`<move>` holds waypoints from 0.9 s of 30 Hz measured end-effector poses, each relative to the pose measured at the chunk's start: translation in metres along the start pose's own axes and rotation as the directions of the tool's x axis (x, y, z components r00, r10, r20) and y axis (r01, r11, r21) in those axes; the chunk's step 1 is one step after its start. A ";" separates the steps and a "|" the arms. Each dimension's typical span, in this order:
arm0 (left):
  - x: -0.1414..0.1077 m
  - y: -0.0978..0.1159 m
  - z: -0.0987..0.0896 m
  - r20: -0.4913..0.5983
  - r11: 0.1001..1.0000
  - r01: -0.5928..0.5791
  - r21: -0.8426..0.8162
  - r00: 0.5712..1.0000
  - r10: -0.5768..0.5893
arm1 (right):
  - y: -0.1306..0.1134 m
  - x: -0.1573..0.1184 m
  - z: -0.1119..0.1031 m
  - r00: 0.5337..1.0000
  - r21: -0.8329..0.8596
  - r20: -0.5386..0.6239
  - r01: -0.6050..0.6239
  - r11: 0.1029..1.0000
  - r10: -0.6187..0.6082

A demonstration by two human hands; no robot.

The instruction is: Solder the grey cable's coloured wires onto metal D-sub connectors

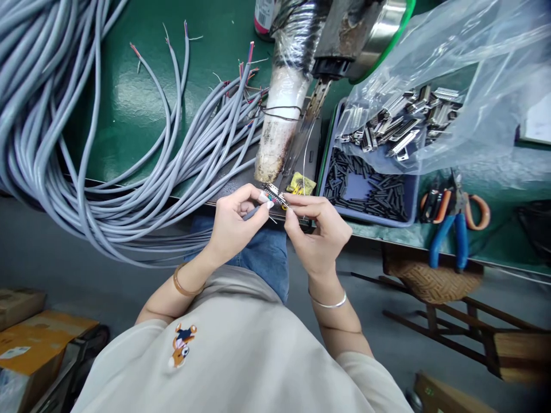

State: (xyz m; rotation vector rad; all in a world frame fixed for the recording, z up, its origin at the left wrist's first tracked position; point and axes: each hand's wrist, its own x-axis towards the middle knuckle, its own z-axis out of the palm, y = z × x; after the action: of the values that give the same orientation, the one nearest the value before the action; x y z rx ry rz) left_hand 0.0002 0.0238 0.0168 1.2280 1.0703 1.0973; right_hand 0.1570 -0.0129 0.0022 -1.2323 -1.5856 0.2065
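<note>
My left hand (239, 218) pinches the stripped end of a grey cable (250, 214), its thin coloured wires fanned out between thumb and fingers. Against those wires sits a small metal multi-pin connector (278, 196), gripped at its right end by the thumb and fingers of my right hand (317, 226). Just above the connector, the tip of a soldering iron (317, 97) points down, beside a white wrapped tube (278, 115) with a scorched lower end. Whether the tip touches the connector I cannot tell. A yellow sponge (300, 183) lies right behind my right fingers.
A big bundle of grey cables (172, 189) covers the left side and hangs over the edge. On the right, a blue tray (413, 201) holds black sleeves (383, 198) and metal connectors (394, 123) in clear plastic. Cutters (456, 223) lie right of it, near a wooden stool (473, 315).
</note>
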 end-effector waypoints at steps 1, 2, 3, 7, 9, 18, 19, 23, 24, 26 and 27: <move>0.000 0.000 0.000 -0.004 1.000 0.000 0.005 1.000 0.000 | 0.000 0.001 0.001 1.000 -0.011 -0.004 0.007 1.000 -0.007; 0.001 -0.001 0.001 -0.010 1.000 0.001 0.005 1.000 -0.001 | 0.000 0.002 0.001 1.000 -0.023 -0.010 0.016 1.000 -0.016; 0.001 0.000 0.001 -0.016 1.000 0.001 0.002 1.000 -0.001 | 0.000 0.004 0.002 1.000 -0.036 -0.014 0.024 0.999 -0.024; 0.003 0.003 0.003 -0.033 0.999 -0.006 -0.043 0.999 0.004 | -0.004 0.010 0.004 0.998 -0.078 -0.039 0.047 0.996 -0.050; 0.004 0.004 0.003 -0.020 0.997 0.007 -0.078 1.000 -0.009 | -0.005 0.012 0.004 0.997 -0.091 -0.044 0.062 0.994 -0.066; 0.004 0.003 0.002 -0.029 0.998 0.037 -0.058 0.999 -0.039 | -0.004 0.011 0.002 0.996 -0.099 -0.016 0.084 0.992 -0.086; 0.003 0.003 0.002 -0.030 0.998 0.026 -0.049 0.999 -0.028 | -0.005 0.011 0.002 0.996 -0.103 -0.019 0.089 0.991 -0.092; 0.002 0.003 0.002 -0.030 1.000 0.004 -0.020 1.000 -0.005 | -0.006 0.012 0.000 0.996 -0.112 -0.008 0.087 0.990 -0.088; 0.002 0.003 0.001 -0.029 1.000 0.005 -0.014 1.000 -0.005 | -0.006 0.011 0.000 0.996 -0.114 -0.002 0.084 0.990 -0.085; 0.001 0.000 0.001 -0.024 1.000 0.007 -0.003 1.000 -0.007 | -0.005 0.009 0.000 0.996 -0.115 0.004 0.087 0.990 -0.087; 0.001 -0.001 0.001 -0.022 1.000 0.006 0.000 1.000 -0.006 | -0.005 0.008 0.000 0.996 -0.115 0.003 0.090 0.989 -0.090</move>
State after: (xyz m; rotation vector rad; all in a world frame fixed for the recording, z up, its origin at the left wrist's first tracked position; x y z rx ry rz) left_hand 0.0009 0.0242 0.0159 1.2145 1.0905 1.1084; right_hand 0.1553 -0.0088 0.0107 -1.2446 -1.6669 0.0567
